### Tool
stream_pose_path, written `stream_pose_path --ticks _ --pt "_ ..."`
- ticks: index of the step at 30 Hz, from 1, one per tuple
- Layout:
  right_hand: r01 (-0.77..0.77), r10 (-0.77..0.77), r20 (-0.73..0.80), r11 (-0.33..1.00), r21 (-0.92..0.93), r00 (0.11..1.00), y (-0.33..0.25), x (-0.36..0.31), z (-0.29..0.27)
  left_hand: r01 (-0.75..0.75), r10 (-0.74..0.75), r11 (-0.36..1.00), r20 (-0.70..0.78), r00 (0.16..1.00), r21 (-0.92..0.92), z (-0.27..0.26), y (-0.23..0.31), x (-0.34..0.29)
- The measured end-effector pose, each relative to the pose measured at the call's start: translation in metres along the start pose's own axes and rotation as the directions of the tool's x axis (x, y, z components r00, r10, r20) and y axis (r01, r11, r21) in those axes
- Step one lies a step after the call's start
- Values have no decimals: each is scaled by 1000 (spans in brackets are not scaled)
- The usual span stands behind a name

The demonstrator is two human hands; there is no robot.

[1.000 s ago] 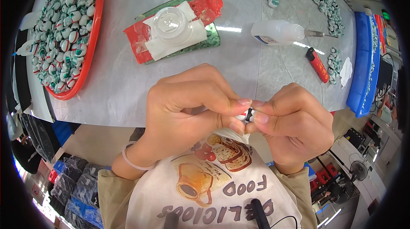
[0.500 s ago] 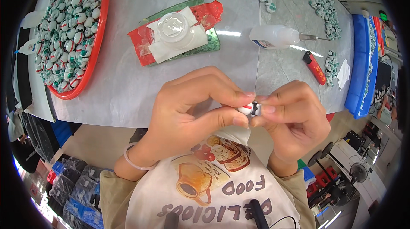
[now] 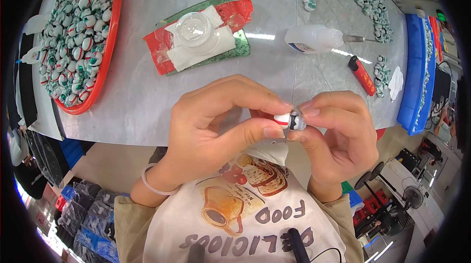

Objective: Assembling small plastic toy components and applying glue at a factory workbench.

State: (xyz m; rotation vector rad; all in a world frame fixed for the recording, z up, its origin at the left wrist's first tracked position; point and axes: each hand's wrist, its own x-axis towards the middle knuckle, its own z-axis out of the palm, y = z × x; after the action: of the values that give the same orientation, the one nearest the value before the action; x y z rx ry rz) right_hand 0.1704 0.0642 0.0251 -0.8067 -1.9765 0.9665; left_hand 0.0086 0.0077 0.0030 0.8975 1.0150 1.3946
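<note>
Over the table's near edge, both hands meet at a small white figurine piece (image 3: 289, 120) with a red stripe, a black band and a pale grey end. My left hand (image 3: 206, 116) is closed, pinching the white, red-striped end between thumb and fingertips. From the other side, my right hand (image 3: 343, 133) has its thumb and forefinger closed at the pale grey end. The fingertips cover part of the piece, so whether it is one part or two joined parts cannot be told.
A red tray (image 3: 116, 27) heaped with similar small pieces stands at left. Beyond my hands, a clear round container (image 3: 196, 30) rests on white paper. Right of it lie a needle-tipped bottle (image 3: 314, 39), a red lighter (image 3: 362, 75), several white-green pieces (image 3: 365, 0) and a blue bin (image 3: 414, 74).
The right fingers have shifted slightly on the piece, so more of its black band and pale grey end shows. Both hands stay together at the same place.
</note>
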Motion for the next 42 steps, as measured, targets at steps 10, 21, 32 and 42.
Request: stream_pose_path --ticks 10,21,32,42 --pt "94 -94 -5 992 -85 996 -2 -4 4 -61 61 998 7 998 31 -1 0 -1" --pt "94 -96 -15 991 -99 995 -1 -5 7 -110 107 989 28 994 102 -2 -2 0" --pt "31 -33 -15 993 -115 999 -3 -7 7 -94 93 988 15 996 121 -1 -2 0" --pt "117 -122 -82 991 -58 989 12 -7 12 -56 61 974 -15 998 221 3 -4 -1"
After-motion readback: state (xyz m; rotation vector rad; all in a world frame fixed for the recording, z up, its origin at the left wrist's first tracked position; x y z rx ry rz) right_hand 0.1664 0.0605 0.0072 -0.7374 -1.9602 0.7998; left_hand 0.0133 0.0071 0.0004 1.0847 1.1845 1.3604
